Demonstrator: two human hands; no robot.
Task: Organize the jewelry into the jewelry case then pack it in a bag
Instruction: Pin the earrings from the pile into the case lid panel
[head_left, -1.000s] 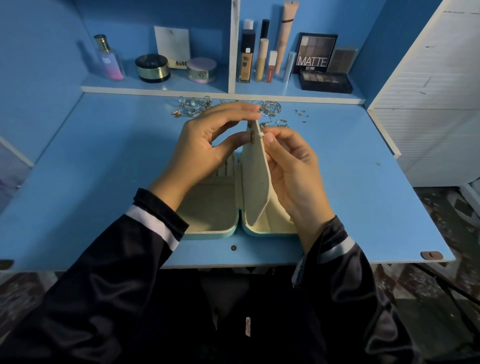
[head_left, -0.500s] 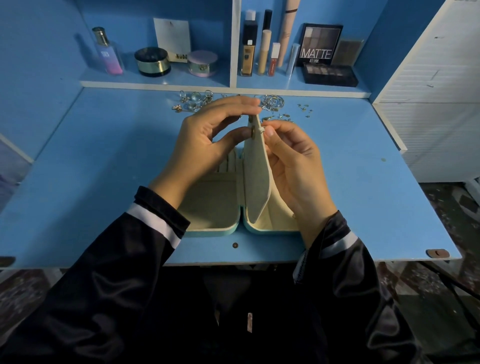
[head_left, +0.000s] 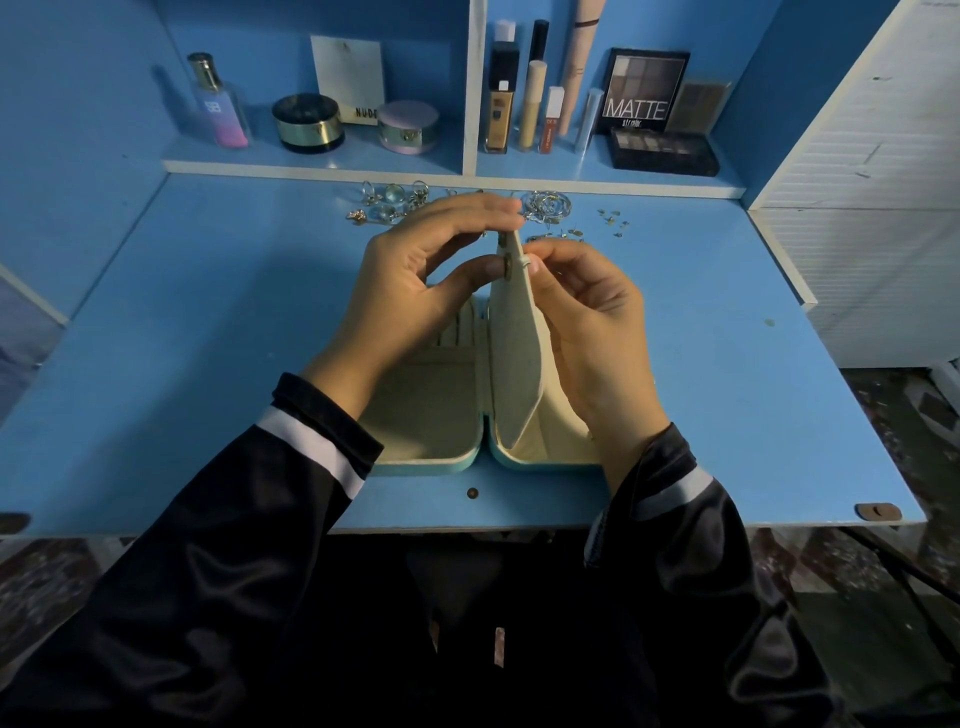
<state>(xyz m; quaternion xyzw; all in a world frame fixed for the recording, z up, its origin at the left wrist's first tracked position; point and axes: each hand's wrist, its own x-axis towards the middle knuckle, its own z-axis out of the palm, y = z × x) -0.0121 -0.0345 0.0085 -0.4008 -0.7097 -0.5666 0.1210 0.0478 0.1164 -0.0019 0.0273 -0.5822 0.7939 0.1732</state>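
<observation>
Cream flap (head_left: 514, 332) of the jewelry case (head_left: 431, 415) is pinched upright between left hand (head_left: 415, 275) and right hand (head_left: 587, 322); if either pinch is loosened, it could be dropped shut.

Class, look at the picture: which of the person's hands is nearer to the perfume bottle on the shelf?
Left. The left hand holds the case's upright flap on the side facing the perfume bottle. The right hand pinches it from the far side.
</observation>
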